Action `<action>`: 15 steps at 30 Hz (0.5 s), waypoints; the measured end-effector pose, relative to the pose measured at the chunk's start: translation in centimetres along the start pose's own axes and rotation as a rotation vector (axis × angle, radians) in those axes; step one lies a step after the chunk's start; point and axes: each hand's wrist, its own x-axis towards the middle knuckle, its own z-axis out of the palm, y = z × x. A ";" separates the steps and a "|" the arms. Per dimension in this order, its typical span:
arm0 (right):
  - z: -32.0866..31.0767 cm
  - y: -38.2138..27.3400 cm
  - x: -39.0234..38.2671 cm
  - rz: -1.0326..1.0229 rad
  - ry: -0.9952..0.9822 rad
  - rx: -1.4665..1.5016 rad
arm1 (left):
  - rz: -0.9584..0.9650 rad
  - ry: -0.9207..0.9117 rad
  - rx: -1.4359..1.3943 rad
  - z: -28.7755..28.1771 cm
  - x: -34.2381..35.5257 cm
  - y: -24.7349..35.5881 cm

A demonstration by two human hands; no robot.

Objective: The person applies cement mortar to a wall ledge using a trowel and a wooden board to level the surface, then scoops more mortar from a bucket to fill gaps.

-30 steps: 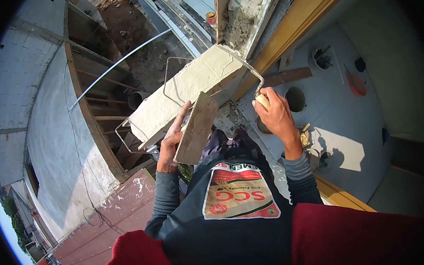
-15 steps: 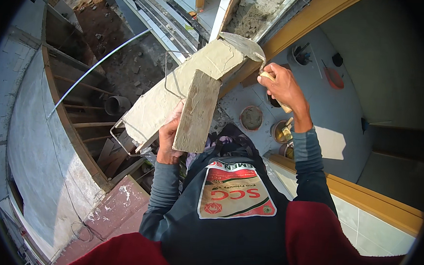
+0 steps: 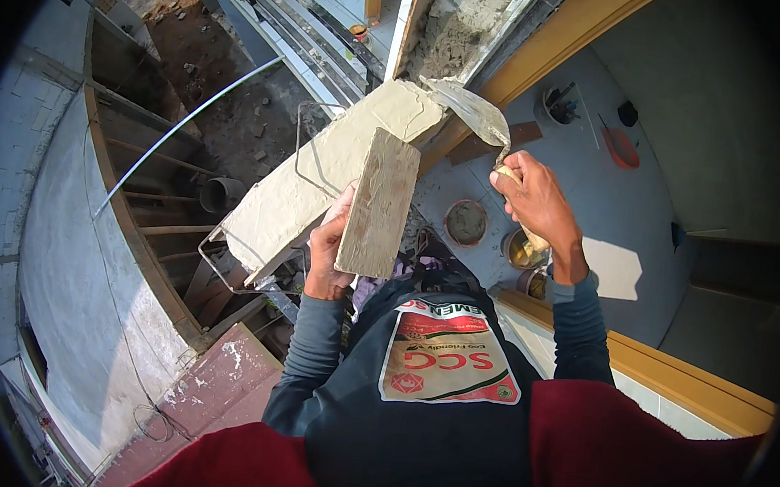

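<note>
My left hand [image 3: 329, 250] grips a flat rectangular wooden float [image 3: 380, 203] smeared with dried mortar. The float is held tilted on end, with its face toward me and its grip side hidden. In my right hand [image 3: 542, 204] is the wooden handle of a pointed metal trowel [image 3: 474, 111]. The trowel's mortar-smeared blade reaches left to the far end of a narrow wall top [image 3: 286, 197] coated in pale mortar. Bent metal rod clamps [image 3: 299, 149] straddle this wall top. My left hand and the float are at its near right side.
Right of the wall top, a bucket of grey mortar [image 3: 465, 222] and a bucket with yellow contents [image 3: 523, 250] stand on the tiled floor. Farther off are a tool bucket [image 3: 559, 105] and a red basin [image 3: 622, 149]. A yellow frame [image 3: 545, 43] runs alongside. Leftward, a pale blue pipe [image 3: 187, 122] arches over a drop.
My right hand has moved right and nearer with the trowel, its blade shifting right at the wall top's far end. The left hand and float have shifted slightly right.
</note>
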 end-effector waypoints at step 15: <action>0.4 2.5 -6.7 0.028 -0.183 0.965 | -0.159 -0.096 -0.539 -0.8 4.0 -3.0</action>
